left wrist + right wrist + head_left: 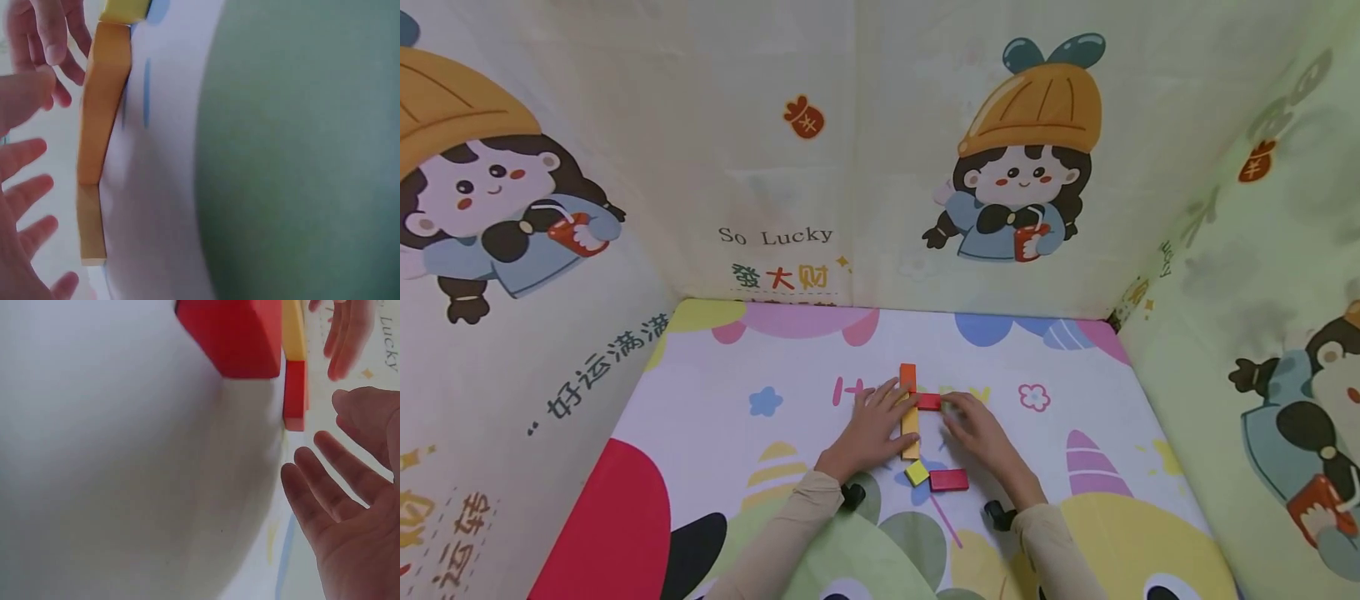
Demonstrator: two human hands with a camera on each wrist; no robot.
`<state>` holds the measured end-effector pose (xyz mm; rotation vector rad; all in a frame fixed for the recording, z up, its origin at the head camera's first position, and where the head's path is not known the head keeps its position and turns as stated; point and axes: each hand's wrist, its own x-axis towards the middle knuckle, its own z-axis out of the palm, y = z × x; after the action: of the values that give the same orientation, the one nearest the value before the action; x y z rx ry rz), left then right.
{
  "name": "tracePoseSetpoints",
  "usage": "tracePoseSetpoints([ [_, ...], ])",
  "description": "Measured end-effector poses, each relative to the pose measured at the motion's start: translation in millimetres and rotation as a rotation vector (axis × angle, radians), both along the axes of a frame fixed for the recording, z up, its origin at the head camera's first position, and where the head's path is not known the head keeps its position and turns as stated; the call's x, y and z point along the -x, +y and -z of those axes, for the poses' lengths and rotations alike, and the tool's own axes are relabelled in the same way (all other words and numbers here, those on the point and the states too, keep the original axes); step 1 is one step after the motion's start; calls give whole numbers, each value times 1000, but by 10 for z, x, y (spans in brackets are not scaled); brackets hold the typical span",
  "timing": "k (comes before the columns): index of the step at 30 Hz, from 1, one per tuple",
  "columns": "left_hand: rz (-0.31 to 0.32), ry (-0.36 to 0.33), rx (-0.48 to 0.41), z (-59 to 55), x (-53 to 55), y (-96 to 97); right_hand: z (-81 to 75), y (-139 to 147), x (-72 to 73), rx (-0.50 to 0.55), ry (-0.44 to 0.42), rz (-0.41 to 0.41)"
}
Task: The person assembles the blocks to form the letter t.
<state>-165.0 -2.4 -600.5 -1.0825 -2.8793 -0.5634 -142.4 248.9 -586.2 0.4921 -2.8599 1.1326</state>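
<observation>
A column of blocks lies on the patterned mat, with an orange block [907, 375] at its far end and a long yellow-orange block [910, 447] below it. A small red block [929, 402] juts from the column's right side. My left hand [868, 429] is over the column's left side, fingers spread, hiding part of it. In the left wrist view its fingers [31, 194] are extended. Beside the small red block is my right hand [981, 429], fingertips near its right end. The right wrist view shows these fingers [331, 487] loosely straight, apart from the red block [295, 397].
Closer to me, a yellow cube [917, 473] sits turned at an angle below the column. A larger red block [949, 480] lies just right of it. Cartoon-printed cloth walls [880, 192] enclose the mat [700, 433] at the back and sides.
</observation>
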Motion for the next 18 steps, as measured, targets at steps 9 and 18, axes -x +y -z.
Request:
tracePoseSetpoints([
  [9,111,-34,19,-55,-88,2,-59,15,-284,18,-103,-47],
  [18,225,16,-50,-23,-208,-8,-35,51,-488,-31,-159,-145],
])
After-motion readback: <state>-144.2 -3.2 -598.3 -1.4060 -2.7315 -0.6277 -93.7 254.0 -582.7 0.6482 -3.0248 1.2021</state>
